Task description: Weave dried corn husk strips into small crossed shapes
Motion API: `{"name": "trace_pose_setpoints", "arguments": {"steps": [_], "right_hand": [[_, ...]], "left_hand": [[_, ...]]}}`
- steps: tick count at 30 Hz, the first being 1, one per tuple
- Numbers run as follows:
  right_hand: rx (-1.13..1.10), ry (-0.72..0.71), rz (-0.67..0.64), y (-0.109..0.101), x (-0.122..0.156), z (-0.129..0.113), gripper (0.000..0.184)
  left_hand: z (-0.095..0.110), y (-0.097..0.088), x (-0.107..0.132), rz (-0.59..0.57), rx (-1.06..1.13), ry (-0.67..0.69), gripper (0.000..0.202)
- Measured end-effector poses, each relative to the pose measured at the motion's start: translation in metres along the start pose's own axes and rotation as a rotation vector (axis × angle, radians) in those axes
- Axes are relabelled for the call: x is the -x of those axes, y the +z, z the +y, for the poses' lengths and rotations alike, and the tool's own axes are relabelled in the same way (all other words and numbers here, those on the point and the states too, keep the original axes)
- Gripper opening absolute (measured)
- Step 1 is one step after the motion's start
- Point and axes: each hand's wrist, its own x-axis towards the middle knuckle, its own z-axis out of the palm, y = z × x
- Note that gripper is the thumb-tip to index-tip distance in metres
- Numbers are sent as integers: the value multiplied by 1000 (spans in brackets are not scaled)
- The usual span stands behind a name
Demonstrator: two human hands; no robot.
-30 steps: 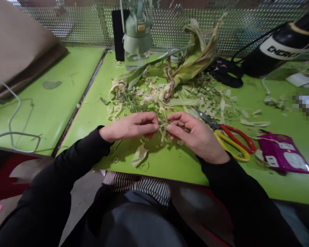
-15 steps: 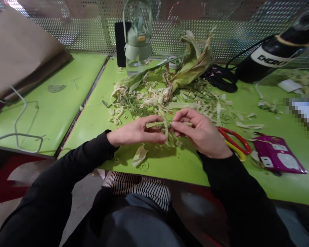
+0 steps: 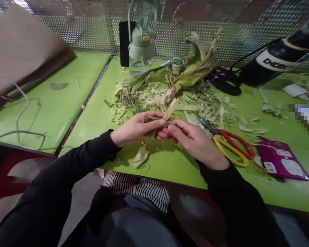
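My left hand pinches a pale green corn husk piece, which sticks up between thumb and fingers; a thin green strip also shows in this hand. Close against it, my right hand has its fingers curled at the lower end of the same piece, and its fingertips are partly hidden. Beyond both hands lies a heap of husk scraps with green shreds. A long dried corn husk rests across the heap. Scissors with one red and one yellow handle lie beside my right hand.
A green water bottle and a dark phone stand at the back. To the right are a black bottle and a purple packet. Brown paper and a bent wire lie left. A perforated screen borders the table.
The husk piece in my hands has turned, and its broad end points up. My right hand has come down slightly, so more of the scissors shows. The view has shifted a little.
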Motion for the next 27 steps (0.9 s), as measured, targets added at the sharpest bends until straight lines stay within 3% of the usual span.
{"name": "trace_pose_setpoints", "arguments": {"steps": [2, 6, 10, 18, 22, 27], "right_hand": [[88, -68, -18, 1, 3, -6, 38], [93, -154, 79, 2, 12, -17, 27], [-7, -192, 73, 3, 18, -18, 30], [-57, -222, 88, 7, 23, -16, 32], [-60, -190, 97, 7, 24, -16, 33], [-75, -128, 153, 5, 18, -10, 37]], "left_hand": [[2, 0, 2, 7, -114, 56, 24], [5, 3, 8, -13, -306, 133, 27], [6, 10, 14, -39, -409, 164, 20], [8, 11, 20, 35, -612, 341, 14], [8, 9, 20, 3, -542, 312, 16], [7, 5, 13, -98, -269, 121, 20]]}}
